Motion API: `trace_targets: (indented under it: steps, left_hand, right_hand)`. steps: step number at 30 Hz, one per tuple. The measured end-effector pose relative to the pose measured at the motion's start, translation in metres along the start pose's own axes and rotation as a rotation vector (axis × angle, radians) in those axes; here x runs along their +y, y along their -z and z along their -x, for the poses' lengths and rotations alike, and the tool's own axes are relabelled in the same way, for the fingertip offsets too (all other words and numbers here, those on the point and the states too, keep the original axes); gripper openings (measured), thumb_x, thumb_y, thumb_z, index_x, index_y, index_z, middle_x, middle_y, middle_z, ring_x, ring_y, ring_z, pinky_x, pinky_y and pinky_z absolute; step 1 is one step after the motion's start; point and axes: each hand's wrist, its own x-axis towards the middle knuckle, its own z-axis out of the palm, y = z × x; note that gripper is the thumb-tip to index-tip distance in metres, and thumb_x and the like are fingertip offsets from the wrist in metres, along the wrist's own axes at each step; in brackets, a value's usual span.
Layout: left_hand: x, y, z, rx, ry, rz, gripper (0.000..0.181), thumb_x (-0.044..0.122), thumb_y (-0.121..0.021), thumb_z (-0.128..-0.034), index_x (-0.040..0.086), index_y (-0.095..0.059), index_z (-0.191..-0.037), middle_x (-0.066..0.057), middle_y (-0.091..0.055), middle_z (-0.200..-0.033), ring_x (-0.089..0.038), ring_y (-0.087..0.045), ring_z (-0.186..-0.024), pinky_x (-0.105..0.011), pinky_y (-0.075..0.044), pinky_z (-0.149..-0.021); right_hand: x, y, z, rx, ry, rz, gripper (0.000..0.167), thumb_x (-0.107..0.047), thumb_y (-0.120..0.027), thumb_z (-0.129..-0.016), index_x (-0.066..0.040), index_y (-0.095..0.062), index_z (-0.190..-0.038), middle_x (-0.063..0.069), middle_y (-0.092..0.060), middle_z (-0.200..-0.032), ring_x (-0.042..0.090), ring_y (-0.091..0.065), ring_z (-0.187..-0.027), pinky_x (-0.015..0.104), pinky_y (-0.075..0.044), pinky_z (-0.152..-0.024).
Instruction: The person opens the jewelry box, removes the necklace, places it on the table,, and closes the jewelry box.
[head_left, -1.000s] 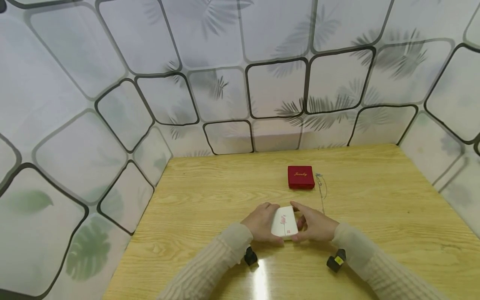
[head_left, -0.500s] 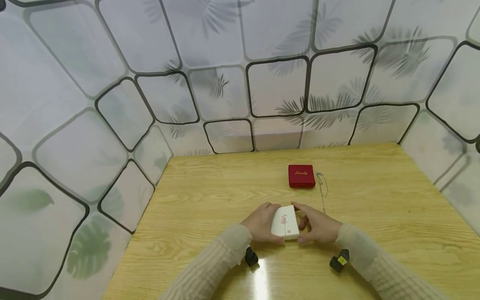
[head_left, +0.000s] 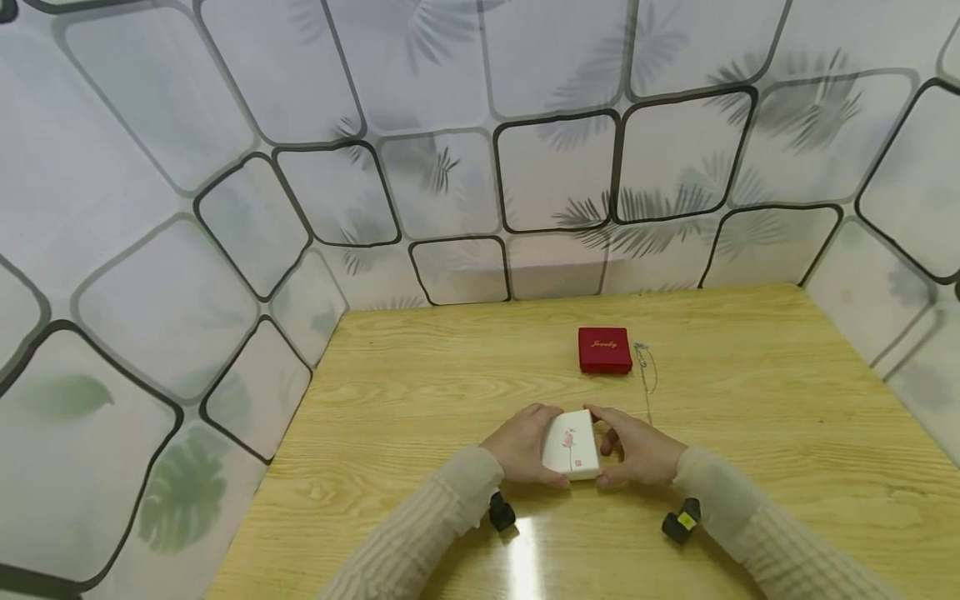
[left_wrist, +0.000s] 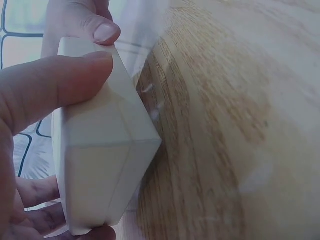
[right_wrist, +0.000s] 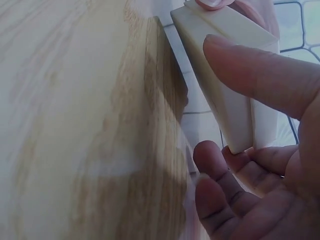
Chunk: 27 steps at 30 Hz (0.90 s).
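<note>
A small white box (head_left: 572,447) with a pink flower print on its lid is between the two hands. The left hand (head_left: 527,447) grips its left side, thumb on the near face and fingers beneath and behind; the left wrist view shows the box (left_wrist: 100,135) tilted, one corner toward the wood. On the right side, the right hand (head_left: 637,448) holds the box by thumb and fingertips. In the right wrist view, the thumb lies across the box (right_wrist: 235,110), two fingertips touch its end, and other fingers are curled below it.
A red box (head_left: 604,351) with gold lettering lies farther back on the wooden table (head_left: 420,375). Right of it a thin silver chain (head_left: 646,379) stretches toward the right hand. Patterned fabric (head_left: 555,192) surrounds the table's back and sides.
The right hand has shifted slightly right, and more of the white box's right edge shows. The left hand keeps its grip in nearly the same place.
</note>
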Motion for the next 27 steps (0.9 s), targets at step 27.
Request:
trace_targets:
  steps: [27]
  left_hand:
    - [0.0014,0.0047,0.0009,0.009,-0.006,0.048,0.104,0.051,-0.088,-0.0616,0.013,-0.038,-0.145,-0.001,-0.05,-0.132,-0.007,-0.051,-0.103,-0.022,-0.045,-0.09]
  right_hand:
    - [0.0019,0.0012,0.0016,0.026,0.01,0.084,0.103,-0.032,-0.085,-0.068,-0.001,-0.027,-0.148,0.003,-0.051,-0.111,0.02,-0.05,-0.093,0.03,-0.044,-0.078]
